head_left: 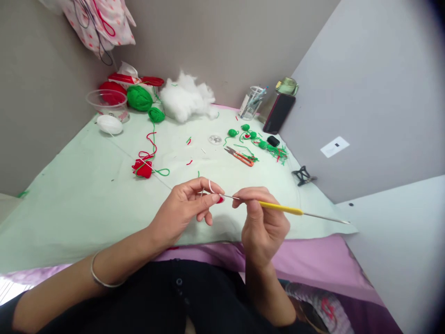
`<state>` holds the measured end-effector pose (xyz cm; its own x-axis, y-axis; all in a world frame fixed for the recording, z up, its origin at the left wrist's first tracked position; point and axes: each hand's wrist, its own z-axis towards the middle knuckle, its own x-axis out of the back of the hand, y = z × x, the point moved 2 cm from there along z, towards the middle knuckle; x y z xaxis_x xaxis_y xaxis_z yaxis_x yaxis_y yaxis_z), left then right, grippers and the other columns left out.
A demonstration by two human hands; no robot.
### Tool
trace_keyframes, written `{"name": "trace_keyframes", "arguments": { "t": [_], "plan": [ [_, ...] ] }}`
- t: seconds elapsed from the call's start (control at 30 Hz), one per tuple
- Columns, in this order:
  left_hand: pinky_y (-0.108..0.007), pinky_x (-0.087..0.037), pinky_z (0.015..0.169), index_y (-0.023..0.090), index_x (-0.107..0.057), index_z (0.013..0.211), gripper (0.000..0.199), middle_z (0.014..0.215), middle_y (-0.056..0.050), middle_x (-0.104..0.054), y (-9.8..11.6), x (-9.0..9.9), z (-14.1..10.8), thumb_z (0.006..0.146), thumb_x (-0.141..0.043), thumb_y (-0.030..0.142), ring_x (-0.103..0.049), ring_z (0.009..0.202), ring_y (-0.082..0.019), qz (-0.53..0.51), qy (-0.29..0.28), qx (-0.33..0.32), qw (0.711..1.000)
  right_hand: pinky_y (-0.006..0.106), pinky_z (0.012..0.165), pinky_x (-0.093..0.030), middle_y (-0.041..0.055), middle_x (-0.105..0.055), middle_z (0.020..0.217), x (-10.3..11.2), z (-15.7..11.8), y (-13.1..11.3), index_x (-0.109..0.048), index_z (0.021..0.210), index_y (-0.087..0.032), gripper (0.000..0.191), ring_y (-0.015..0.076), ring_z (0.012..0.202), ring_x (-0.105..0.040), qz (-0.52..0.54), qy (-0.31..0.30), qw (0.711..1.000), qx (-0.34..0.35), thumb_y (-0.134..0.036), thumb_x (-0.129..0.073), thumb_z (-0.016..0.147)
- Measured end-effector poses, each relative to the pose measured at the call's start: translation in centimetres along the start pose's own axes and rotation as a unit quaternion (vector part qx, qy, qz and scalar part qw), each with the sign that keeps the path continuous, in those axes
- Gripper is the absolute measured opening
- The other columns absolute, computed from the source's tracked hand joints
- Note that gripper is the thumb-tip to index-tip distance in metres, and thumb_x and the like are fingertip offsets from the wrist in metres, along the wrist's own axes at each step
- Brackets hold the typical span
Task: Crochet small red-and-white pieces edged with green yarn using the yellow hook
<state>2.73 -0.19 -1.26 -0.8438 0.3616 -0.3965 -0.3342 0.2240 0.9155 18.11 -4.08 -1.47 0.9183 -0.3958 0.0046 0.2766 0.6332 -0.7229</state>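
Note:
My left hand (pixel 187 204) pinches a small red and white crochet piece (pixel 220 199) between thumb and fingertips, most of it hidden. White yarn (pixel 210 186) loops over the index finger and runs back to a white yarn ball (pixel 110 124) at the far left. My right hand (pixel 264 218) is closed around the yellow handle of a crochet hook (pixel 281 207). The hook's thin shaft points left and its tip meets the piece at my left fingertips. A second metal end sticks out to the right of the handle.
Orange-handled thread snips (pixel 239 157) lie beyond my hands, near small green crocheted balls (pixel 262 144). A red yarn bundle (pixel 142 168) lies at left. White stuffing (pixel 186 97), a green yarn ball (pixel 139 98), a pen cup (pixel 252 103) and a phone (pixel 279 113) line the back.

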Motion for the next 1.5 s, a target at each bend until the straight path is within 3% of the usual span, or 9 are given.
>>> {"name": "trace_keyframes", "arguments": {
  "t": [0.17, 0.37, 0.53, 0.73, 0.93, 1.17, 1.5],
  "plan": [
    [-0.019, -0.046, 0.05, 0.018, -0.078, 0.091, 0.015, 0.079, 0.001, -0.069, 0.2, 0.2, -0.1, 0.087, -0.08, 0.032, -0.058, 0.05, -0.006, 0.081, 0.001, -0.007, 0.997, 0.033, 0.064, -0.051, 0.0008, -0.068, 0.079, 0.0, 0.0, -0.2, -0.072, 0.094, -0.023, 0.021, 0.016, 0.07, -0.063, -0.016, -0.007, 1.0, 0.008, -0.015, -0.054, 0.101],
    [-0.021, -0.054, 0.051, 0.018, -0.079, 0.091, 0.015, 0.083, 0.002, -0.066, -0.2, -0.3, -0.1, 0.086, -0.081, 0.033, -0.047, 0.047, -0.003, 0.024, -0.025, 0.008, 0.999, 0.033, 0.064, -0.051, 0.0006, -0.067, 0.081, -0.4, -0.6, 0.6, -0.072, 0.096, -0.023, 0.019, 0.0148, 0.069, -0.063, 0.045, 0.004, 0.998, -0.031, -0.015, -0.055, 0.101],
    [-0.019, -0.052, 0.047, 0.018, -0.076, 0.097, 0.017, 0.083, 0.002, -0.068, -0.4, -0.6, 0.0, 0.085, -0.082, 0.029, -0.039, 0.044, -0.001, -0.022, -0.034, 0.022, 0.999, 0.034, 0.065, -0.053, 0.001, -0.068, 0.083, -0.6, -1.0, 0.9, -0.072, 0.098, -0.024, 0.016, 0.0158, 0.072, -0.065, 0.052, 0.022, 0.997, -0.046, -0.019, -0.057, 0.101],
    [-0.017, -0.049, 0.045, 0.016, -0.073, 0.09, 0.018, 0.078, 0.005, -0.062, -0.1, -0.7, 0.1, 0.081, -0.085, 0.027, -0.031, 0.043, 0.001, -0.062, -0.023, 0.043, 0.997, 0.036, 0.068, -0.053, 0.0012, -0.068, 0.085, -0.6, -1.2, 1.0, -0.073, 0.1, -0.025, 0.017, 0.0163, 0.073, -0.066, 0.042, 0.048, 0.997, -0.041, -0.023, -0.056, 0.102],
    [-0.016, -0.046, 0.045, 0.016, -0.073, 0.088, 0.017, 0.077, 0.004, -0.063, 0.0, -0.6, 0.0, 0.082, -0.085, 0.027, -0.029, 0.044, 0.0, -0.075, -0.033, 0.062, 0.995, 0.035, 0.067, -0.053, 0.0015, -0.068, 0.087, -0.5, -1.2, 1.0, -0.074, 0.1, -0.024, 0.017, 0.0152, 0.072, -0.066, 0.057, 0.045, 0.996, -0.055, -0.024, -0.057, 0.102],
    [-0.017, -0.045, 0.047, 0.017, -0.074, 0.089, 0.015, 0.061, 0.008, -0.049, -0.3, -0.3, 0.0, 0.083, -0.082, 0.028, -0.027, 0.045, -0.003, -0.086, -0.023, 0.072, 0.993, 0.032, 0.063, -0.053, 0.0017, -0.069, 0.091, 0.1, -0.8, 0.8, -0.073, 0.098, -0.024, 0.017, 0.013, 0.068, -0.066, 0.063, 0.065, 0.994, -0.063, -0.023, -0.057, 0.102],
    [-0.018, -0.048, 0.048, 0.017, -0.072, 0.088, 0.013, 0.071, 0.007, -0.057, -0.2, -0.3, 0.0, 0.084, -0.081, 0.026, -0.032, 0.045, -0.002, -0.09, -0.018, 0.066, 0.994, 0.036, 0.062, -0.052, 0.0019, -0.069, 0.085, -0.1, -1.0, 0.3, -0.074, 0.101, -0.025, 0.017, 0.0162, 0.07, -0.065, 0.044, 0.026, 0.998, -0.025, -0.021, -0.057, 0.102]
  ]
}}
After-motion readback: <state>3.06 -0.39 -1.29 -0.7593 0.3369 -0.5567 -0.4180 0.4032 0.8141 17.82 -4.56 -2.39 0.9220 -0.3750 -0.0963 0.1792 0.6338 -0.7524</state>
